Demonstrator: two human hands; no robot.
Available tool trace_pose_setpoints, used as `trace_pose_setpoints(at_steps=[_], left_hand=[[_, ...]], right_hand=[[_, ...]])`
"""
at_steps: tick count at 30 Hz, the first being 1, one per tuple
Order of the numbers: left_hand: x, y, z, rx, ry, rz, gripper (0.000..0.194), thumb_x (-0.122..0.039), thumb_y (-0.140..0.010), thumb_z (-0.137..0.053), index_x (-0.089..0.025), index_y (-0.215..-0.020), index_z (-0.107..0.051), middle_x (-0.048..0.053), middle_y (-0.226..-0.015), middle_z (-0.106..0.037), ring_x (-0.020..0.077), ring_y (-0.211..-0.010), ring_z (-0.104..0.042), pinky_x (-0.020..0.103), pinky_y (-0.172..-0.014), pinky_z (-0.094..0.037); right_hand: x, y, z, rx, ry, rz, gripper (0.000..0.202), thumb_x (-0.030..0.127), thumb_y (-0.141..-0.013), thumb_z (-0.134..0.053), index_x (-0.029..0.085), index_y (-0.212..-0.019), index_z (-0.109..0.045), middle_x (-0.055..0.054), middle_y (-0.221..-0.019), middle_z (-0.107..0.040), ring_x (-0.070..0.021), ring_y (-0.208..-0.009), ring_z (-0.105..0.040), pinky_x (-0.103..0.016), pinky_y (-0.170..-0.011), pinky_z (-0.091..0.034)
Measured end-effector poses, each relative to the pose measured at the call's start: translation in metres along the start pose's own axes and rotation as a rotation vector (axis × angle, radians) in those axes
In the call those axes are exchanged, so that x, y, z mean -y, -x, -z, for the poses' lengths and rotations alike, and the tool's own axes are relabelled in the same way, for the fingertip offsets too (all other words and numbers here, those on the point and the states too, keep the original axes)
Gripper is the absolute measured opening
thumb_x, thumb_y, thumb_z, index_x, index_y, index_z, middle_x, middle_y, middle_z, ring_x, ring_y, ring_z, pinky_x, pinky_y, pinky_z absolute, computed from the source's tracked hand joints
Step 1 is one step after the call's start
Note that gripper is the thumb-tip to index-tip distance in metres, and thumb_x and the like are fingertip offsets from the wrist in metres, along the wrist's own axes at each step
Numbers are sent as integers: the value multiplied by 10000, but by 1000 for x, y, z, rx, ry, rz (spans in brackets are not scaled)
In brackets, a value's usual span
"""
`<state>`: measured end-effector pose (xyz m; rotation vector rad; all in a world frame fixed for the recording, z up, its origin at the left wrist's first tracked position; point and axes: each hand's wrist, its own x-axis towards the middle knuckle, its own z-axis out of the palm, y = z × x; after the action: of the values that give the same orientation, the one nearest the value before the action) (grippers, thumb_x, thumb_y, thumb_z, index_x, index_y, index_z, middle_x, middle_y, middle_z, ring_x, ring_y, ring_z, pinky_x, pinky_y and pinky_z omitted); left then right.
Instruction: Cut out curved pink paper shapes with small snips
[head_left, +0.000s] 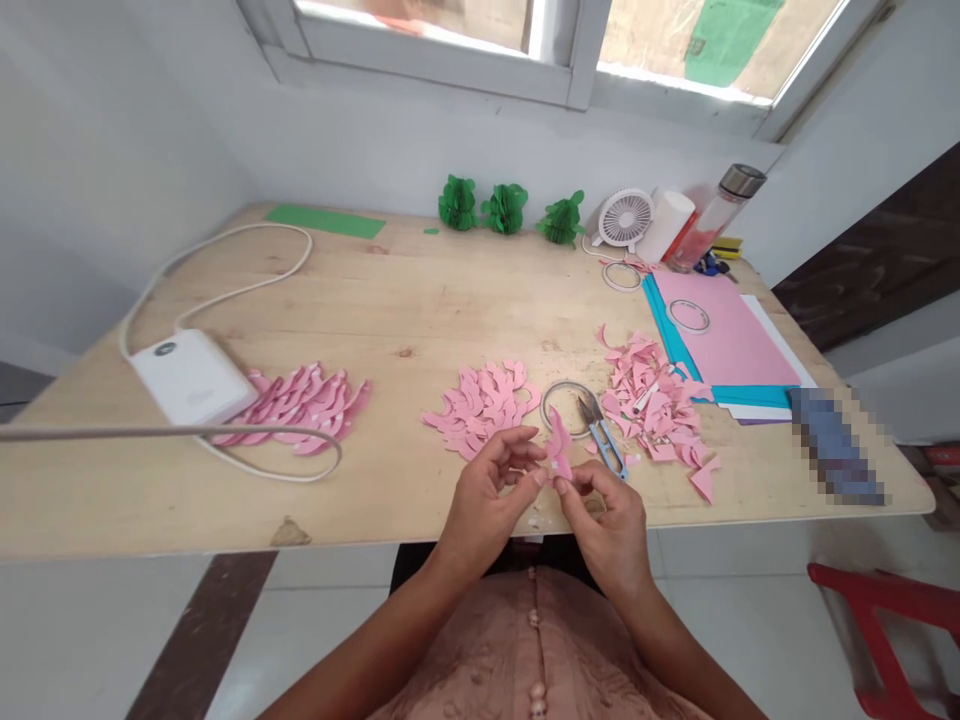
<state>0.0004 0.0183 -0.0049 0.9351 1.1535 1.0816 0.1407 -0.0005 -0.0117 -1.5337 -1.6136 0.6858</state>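
Beneath the window (442, 62), a pale wooden table (405, 310) faces me. Over its near edge the right hand (616, 518) pinches a curved pink paper piece (558, 445) low down; the left hand (489, 492) curls beside it, whether gripping I can't tell. Handling this single piece seems the step, calling for light, exact fingertips. A lidded clear bottle (714, 222) looks pinkish low down, contents uncertain.
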Motion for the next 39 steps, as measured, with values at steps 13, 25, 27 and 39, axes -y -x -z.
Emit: trace_pose_setpoints(at_steps=[13,25,27,39], left_hand=[[-5,-11,-14,-4,91,105,334,-219,-672,-680,-167,-993,-604,21,-820,-647,157,-797,-607,270,-752,-472],[-8,-13,-10,88,332,267,256,-218,-698,-681,-137,-940,-659,22,-721,-651,120,-666,-567,236,-679,-439],[-8,-14,-11,91,320,271,234,-216,-693,-678,-140,-914,-665,29,-732,-660,126,-680,-573,239,-683,-440],[-2,-19,-16,38,238,294,120,-200,-639,-700,-143,-674,-599,-26,-604,-550,74,-524,-435,190,-517,-353]], right_hand=[[-9,3,-7,-8,5,17,241,283,-814,-577,182,-601,-528,30,-572,-523,-105,-540,-493,-207,-503,-384],[-19,6,-5,51,-175,-144,246,344,-815,-583,161,-650,-592,16,-587,-543,-106,-536,-483,-209,-498,-380],[-20,6,-3,61,-182,-139,257,351,-835,-557,163,-664,-595,16,-592,-542,-110,-544,-489,-212,-507,-383],[-46,-1,23,-140,190,123,109,217,-877,-489,189,-814,-574,-39,-753,-624,-175,-733,-572,-298,-680,-441]])
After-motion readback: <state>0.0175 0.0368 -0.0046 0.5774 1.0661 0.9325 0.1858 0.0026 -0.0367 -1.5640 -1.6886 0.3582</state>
